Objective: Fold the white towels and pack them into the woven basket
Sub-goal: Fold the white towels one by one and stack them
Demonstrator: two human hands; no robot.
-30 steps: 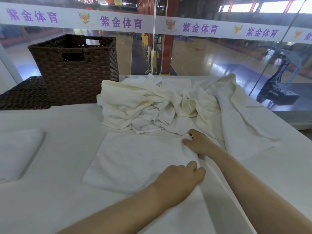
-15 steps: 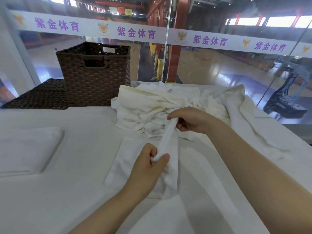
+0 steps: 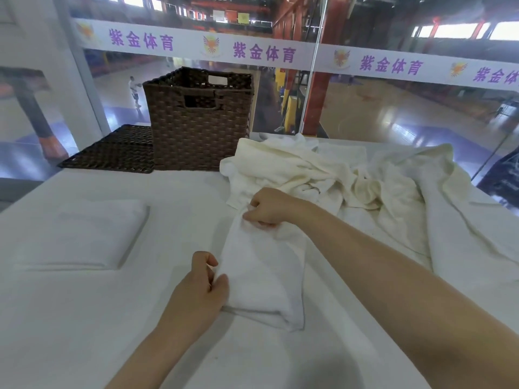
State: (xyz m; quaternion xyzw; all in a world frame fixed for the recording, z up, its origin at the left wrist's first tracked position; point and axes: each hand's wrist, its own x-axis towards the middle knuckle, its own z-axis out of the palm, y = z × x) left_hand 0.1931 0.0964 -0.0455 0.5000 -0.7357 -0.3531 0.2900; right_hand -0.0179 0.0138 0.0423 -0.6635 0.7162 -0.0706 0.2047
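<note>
On the far left of the white table (image 3: 84, 318) lies a folded white towel (image 3: 81, 234), flat and squared, well apart from both hands. Behind it, toward the glass wall, a flat woven lid (image 3: 112, 153) rests on the table, touching the left side of the woven basket (image 3: 196, 122). The basket stands upright with its open top showing and a handle cutout in the near wall; what is inside it cannot be told from this angle.

Nearer the camera, the left hand (image 3: 199, 293) has its fingers curled, pinching the near left edge of a half-folded white towel (image 3: 266, 276) between thumb and fingers. This towel lies doubled over on the table in a long strip running from the left hand away toward the right hand, its near end folded under in a rounded crease. The right hand (image 3: 269, 206) grips the far end of the same towel, fingers curled round a bunched corner, with the forearm reaching in from the lower right.

Just beyond the right hand, and touching the far end of the held towel, sits a heap of unfolded towels (image 3: 323, 169), cream and white, crumpled together beside the basket's right corner. To the right of the heap a large white towel (image 3: 449, 220) spreads loosely across the table toward its right edge, its surface wrinkled.
</note>
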